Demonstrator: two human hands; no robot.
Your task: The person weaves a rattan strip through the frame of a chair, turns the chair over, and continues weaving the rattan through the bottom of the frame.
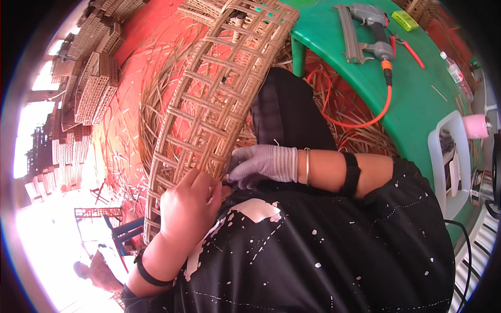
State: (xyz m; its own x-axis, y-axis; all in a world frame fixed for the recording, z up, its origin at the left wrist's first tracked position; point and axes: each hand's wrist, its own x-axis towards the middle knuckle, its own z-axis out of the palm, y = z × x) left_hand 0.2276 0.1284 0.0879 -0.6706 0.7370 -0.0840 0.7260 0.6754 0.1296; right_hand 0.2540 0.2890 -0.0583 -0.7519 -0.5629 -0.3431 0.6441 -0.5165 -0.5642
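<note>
A long open-weave wicker frame (201, 107) slants across my lap from the upper middle toward the lower left. My bare left hand (190, 201) is closed at its near right edge, fingers curled over the strands. Right beside it, my right hand (258, 164), in a pale purple knitted glove, bends its fingers inward at the same edge. Both sets of fingertips nearly meet there. Whatever the gloved fingers pinch is hidden by the hand. Dark cloth with white flecks covers my lap below.
A green table (355, 86) at the right bears a nail gun (373, 34) with an orange hose (383, 107), red-handled pliers (412, 52), a yellow-green box (405, 21), a bottle (455, 75) and a pale plastic basket (436, 161). Cane scraps litter the red floor. Wicker pieces (96, 88) are stacked far left.
</note>
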